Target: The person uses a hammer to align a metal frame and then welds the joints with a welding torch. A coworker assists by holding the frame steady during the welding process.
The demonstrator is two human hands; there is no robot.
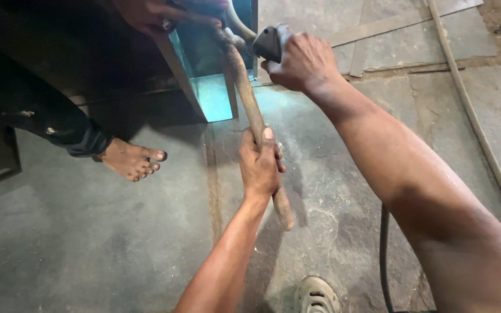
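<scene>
Fingers of the left hand (259, 165) clamp the wooden handle (250, 110) running toward 12 o'clock to the metal frame (213, 95), right hand (302, 61) closed on a dark tool (268, 43); steady grip seems wise.

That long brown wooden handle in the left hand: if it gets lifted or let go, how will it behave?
Probably stiff: the wooden handle runs straight from the left hand up to the metal frame. Likely top-heavy, since its far end carries a head. Being round, it may roll on the stone floor if dropped.
</scene>
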